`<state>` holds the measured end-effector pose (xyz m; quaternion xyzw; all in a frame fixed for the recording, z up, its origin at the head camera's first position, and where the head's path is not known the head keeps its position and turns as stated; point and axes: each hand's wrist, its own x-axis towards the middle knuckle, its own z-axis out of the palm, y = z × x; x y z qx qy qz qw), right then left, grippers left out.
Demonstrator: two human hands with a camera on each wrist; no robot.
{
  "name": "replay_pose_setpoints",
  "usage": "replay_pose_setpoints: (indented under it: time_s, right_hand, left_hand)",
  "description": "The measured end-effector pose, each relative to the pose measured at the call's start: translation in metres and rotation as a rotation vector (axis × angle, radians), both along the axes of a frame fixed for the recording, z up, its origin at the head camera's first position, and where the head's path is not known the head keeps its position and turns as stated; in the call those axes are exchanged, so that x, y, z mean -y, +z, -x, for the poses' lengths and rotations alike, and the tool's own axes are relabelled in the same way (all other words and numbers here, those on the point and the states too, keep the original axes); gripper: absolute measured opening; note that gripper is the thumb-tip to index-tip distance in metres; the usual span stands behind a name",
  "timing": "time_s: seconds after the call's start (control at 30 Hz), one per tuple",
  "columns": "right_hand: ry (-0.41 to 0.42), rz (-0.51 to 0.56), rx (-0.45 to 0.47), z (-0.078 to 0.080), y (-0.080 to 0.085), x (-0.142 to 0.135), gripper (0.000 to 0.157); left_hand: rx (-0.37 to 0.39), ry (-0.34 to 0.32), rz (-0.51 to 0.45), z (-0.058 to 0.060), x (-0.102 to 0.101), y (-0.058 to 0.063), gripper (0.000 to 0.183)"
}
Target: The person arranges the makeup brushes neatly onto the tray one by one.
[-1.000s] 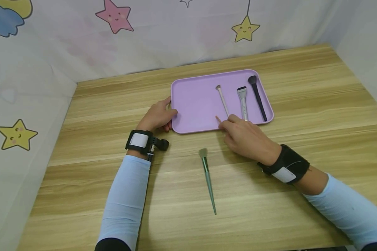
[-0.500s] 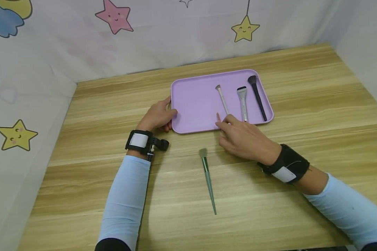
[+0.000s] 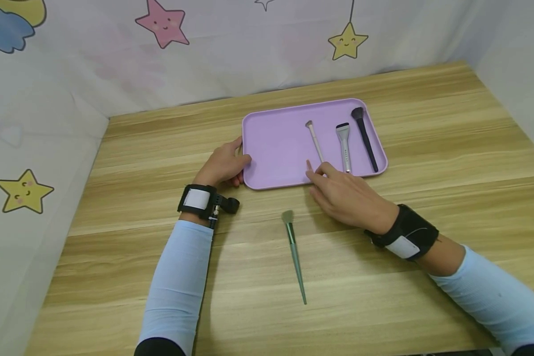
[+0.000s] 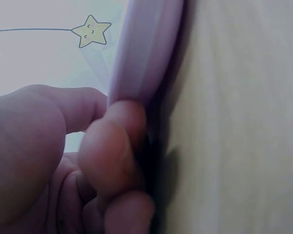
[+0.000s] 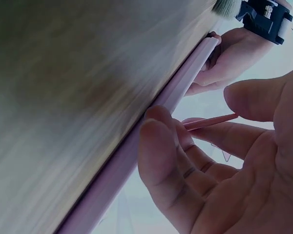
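My left hand [image 3: 223, 162] grips the left rim of a lilac tray [image 3: 271, 185], thumb over the edge. In the left wrist view, its curled fingers [image 4: 107, 153] lie against the tray's outer side. At the tray's front edge, my right hand [image 3: 349, 195] pinches a thin pinkish stick [image 3: 309, 165]; its other end is hidden by the fingers. The stick [image 5: 212, 121] also shows by the thumb in the right wrist view. Inside the tray lie a slim white brush [image 3: 315, 141], a flat silver brush [image 3: 344, 148] and a black makeup brush [image 3: 365, 139].
A green makeup brush [image 3: 295, 254] lies on the wood-grain table [image 3: 138, 163] in front of the tray, bristles toward it. Behind the table hangs a white cloth [image 3: 231, 54] printed with stars.
The pinkish stick has swung from a leftward slant to nearly straight away from me as my right fingers shifted slightly. Between half a second ago and now little differs. My left hand stays put.
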<state>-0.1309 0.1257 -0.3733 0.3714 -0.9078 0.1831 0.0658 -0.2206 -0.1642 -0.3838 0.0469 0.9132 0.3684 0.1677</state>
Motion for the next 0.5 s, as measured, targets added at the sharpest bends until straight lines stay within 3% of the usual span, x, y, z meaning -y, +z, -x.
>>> replay_pose_setpoints:
  time_s: [0.5]
  right_hand:
    - [-0.035,-0.05,0.075,0.005,0.0013,-0.0013,0.04]
  left_hand:
    - [0.004,0.001,0.008,-0.0006,0.0,0.0004,0.069]
